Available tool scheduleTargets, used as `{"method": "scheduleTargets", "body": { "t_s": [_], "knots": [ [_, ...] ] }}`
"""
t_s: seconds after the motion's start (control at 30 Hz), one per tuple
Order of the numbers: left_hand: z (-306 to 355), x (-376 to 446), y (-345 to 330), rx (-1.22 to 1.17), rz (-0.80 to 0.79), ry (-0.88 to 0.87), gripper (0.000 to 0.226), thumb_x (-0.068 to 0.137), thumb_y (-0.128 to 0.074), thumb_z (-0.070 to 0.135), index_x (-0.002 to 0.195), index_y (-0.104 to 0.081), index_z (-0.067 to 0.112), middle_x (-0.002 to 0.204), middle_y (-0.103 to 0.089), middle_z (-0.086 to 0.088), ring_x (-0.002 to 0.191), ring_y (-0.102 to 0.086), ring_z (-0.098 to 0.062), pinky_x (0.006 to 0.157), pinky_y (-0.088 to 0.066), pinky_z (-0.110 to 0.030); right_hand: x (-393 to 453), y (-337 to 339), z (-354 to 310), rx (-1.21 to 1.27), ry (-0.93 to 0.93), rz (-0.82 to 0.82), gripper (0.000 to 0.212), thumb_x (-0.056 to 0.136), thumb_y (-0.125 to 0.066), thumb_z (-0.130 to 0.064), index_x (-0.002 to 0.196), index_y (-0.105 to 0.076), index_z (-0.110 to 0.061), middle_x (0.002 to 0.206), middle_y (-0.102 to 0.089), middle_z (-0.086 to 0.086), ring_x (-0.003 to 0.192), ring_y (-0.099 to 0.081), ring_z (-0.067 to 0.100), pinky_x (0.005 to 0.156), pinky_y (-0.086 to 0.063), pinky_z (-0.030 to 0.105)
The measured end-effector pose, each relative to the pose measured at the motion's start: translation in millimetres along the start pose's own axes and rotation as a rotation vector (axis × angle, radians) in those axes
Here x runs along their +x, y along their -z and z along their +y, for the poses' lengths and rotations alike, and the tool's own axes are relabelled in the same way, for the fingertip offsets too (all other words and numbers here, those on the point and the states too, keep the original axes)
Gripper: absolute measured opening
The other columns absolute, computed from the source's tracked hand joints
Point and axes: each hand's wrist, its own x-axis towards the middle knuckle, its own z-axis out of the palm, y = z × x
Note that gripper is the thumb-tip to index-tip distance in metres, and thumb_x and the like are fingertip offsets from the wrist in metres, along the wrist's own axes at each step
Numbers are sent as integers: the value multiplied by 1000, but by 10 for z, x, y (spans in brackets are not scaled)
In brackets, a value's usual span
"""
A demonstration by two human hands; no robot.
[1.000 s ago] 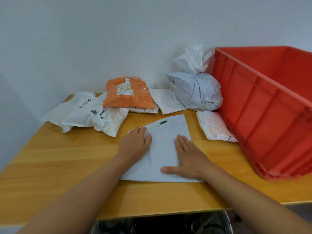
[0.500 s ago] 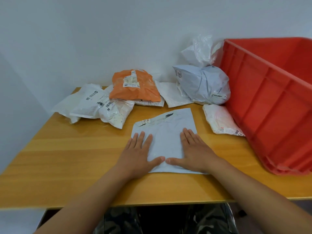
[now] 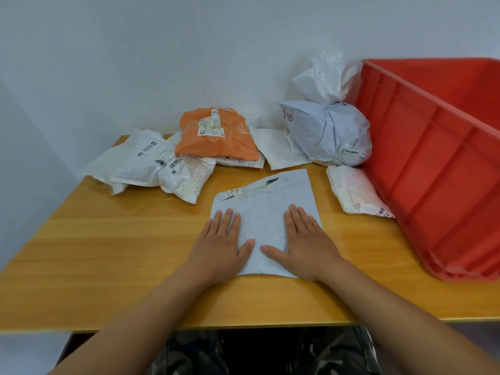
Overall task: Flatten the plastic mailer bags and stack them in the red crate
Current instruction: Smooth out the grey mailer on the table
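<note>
A pale grey mailer bag lies flat on the wooden table in front of me. My left hand presses on its left edge with straight fingers, partly on the table. On the bag's right half my right hand lies flat, thumb pointing inward. The red crate stands at the right side of the table, its inside mostly out of sight.
Along the back of the table lie an orange mailer, several white mailers, a bulging grey mailer and a crumpled clear bag. A small white mailer rests against the crate. A white wall stands behind.
My left hand has slid from the bag's upper left down toward its lower left, with fingers now straight. My right hand stays flat on the right half. The view shifted slightly.
</note>
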Motion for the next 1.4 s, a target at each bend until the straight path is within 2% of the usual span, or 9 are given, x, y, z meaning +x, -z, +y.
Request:
{"method": "scheduleTargets", "body": {
  "t_s": [0.3,0.47,0.6,0.87,1.0,1.13,1.23,1.33,1.4],
  "knots": [
    [-11,-1,-27,9,21,-10,100,72,17,70,156,11,16,164,17,-6,150,19,-21,120,11,-36,-9,6,-20,4,-5,7,117,71,-4,-89,157,15,-11,163,24,3,150,23,15,124,8,35],
    [-3,-15,-9,27,-5,-5,102,76,10,80,156,13,16,163,20,-4,149,21,-20,123,9,-38,-27,11,-21,-4,-1,11,116,76,-9,-90,156,15,-11,164,23,4,150,22,15,124,7,36],
    [-20,-20,26,38,-39,-18,115,65,8,86,156,15,15,162,23,-4,149,24,-21,123,9,-39,-36,50,-3,2,31,-20,129,64,-7,-98,156,16,-11,163,25,3,149,24,14,124,8,36],
    [-89,-27,127,57,-171,-90,140,48,-11,103,153,23,17,158,33,-4,145,32,-21,121,13,-39,-59,155,61,-38,116,-155,146,56,-38,-102,153,25,-12,159,35,2,145,33,13,120,15,34],
    [-117,-20,135,44,-195,-101,139,53,-24,101,153,25,18,158,34,-4,144,34,-20,120,14,-39,-53,141,77,-41,127,-154,149,54,-41,-103,153,25,-13,158,36,1,144,33,13,121,14,36],
    [-122,-37,96,30,-156,-103,137,53,-20,102,154,22,18,159,32,-3,145,32,-19,121,13,-38,-61,132,66,-14,125,-129,146,55,-38,-102,153,25,-13,158,35,-1,144,33,12,122,13,35],
    [-118,-75,101,-222,-26,-38,127,62,-17,100,158,5,21,164,16,2,149,21,-16,123,6,-38,-134,166,38,214,70,-13,133,64,-35,-96,157,16,-15,162,27,-3,148,25,11,124,3,35],
    [-145,-48,239,-800,224,268,87,85,-45,76,153,-29,24,160,-26,2,149,-18,-25,120,-22,-45,-102,218,148,449,-205,268,103,85,-41,-77,158,-9,-11,164,-12,7,150,-8,25,120,-18,40],
    [-162,1,366,-1038,202,456,71,93,-57,53,151,-33,20,154,-37,-3,142,-34,-27,112,-35,-45,-13,238,265,406,-329,286,85,92,-49,-62,153,-21,-10,153,-31,14,141,-25,34,113,-29,44]
  ]
}}
